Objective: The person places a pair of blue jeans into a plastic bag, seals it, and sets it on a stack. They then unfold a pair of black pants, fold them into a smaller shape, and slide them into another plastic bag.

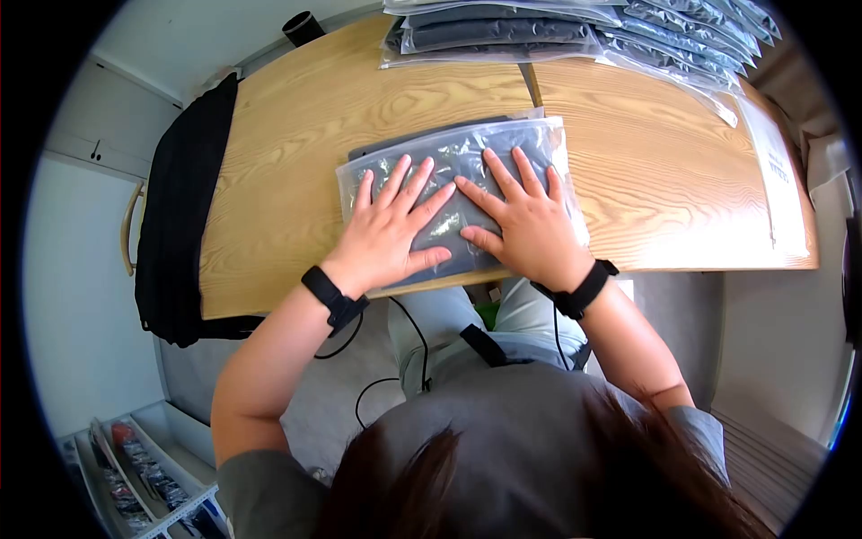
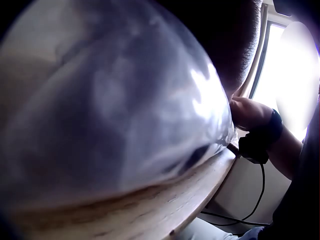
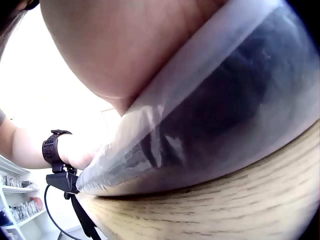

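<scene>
A clear plastic bag (image 1: pixel 462 229) with dark grey folded fabric inside lies flat near the front edge of the wooden table. My left hand (image 1: pixel 382 225) rests palm down on its left half, fingers spread. On the right half, my right hand (image 1: pixel 530 220) presses with its fingers spread too; its index fingertip comes close to the left one's. Behind the bag, the edge of another dark item (image 1: pixel 395 142) sticks out. Both wrist views show the bag's shiny film (image 2: pixel 125 115) bulging close to the tabletop (image 3: pixel 225 210).
Several bagged dark garments (image 1: pixel 503 36) are stacked at the table's back. A flat clear bag (image 1: pixel 774 180) with printing lies at the right end. Black cloth (image 1: pixel 184 216) hangs over the left edge. A white divided bin (image 1: pixel 148 467) with packaged items stands low on the left.
</scene>
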The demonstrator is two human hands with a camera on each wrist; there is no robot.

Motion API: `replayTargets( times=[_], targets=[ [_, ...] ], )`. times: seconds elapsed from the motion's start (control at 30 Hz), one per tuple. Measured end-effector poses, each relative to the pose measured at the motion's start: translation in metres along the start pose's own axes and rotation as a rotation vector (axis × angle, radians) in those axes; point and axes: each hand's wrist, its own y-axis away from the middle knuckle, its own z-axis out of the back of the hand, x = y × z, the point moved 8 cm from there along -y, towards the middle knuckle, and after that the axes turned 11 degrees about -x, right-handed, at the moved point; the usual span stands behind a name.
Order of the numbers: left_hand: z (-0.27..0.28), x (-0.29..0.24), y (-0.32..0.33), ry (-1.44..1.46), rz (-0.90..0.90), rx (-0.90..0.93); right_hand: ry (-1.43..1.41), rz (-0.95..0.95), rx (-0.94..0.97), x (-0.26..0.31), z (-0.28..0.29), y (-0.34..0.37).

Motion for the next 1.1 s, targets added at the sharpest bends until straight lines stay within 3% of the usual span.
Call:
replayTargets(
  times=[0.5, 1.1],
  targets=[
    [-0.008, 0.004, -0.004, 0.131, 0.049, 0.111, -0.030, -0.028, 0.203, -0.004, -0.012, -0.005],
    [-0.023, 0.003, 0.002, 0.164, 0.061, 0.084, -0.032, -0.021, 0.185, -0.004, -0.019, 0.002]
  ],
)
